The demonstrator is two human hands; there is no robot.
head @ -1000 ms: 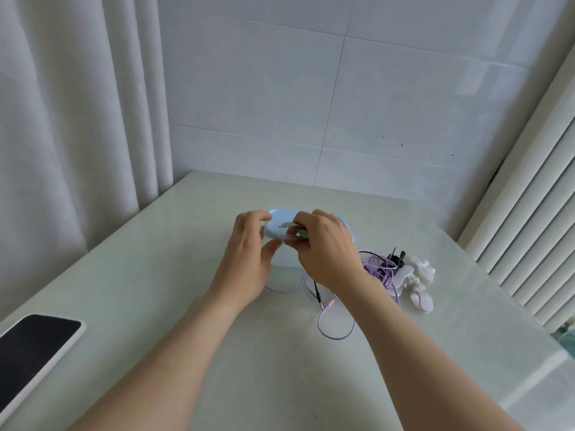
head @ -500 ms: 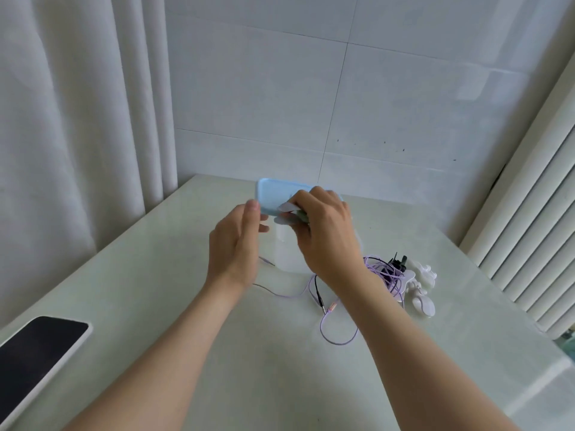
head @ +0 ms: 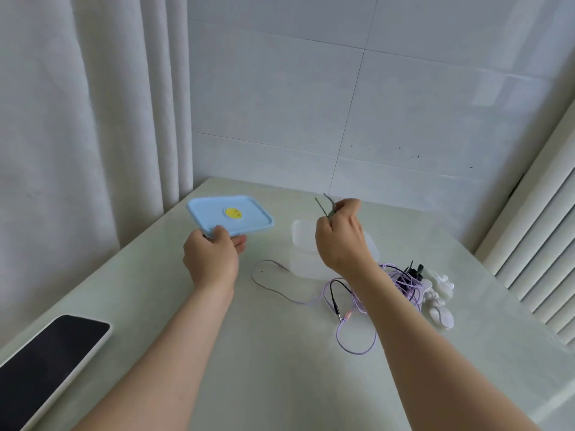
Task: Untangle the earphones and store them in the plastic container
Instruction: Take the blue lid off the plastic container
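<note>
Below, earphones (head: 399,278) on table (head: 280,384); tiled wall (head: 280,104).

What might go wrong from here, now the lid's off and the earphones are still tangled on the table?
The purple earphone cable is mixed with a black cable beside white pieces; tugging may tighten knots or drag them. The right hand, pinching a thin dark piece, hovers over the clear container and might knock it.

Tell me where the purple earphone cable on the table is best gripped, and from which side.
Probably its free loop nearest the person, pinched from above: it lies flat and alone on the table, away from the tangle further right.
</note>
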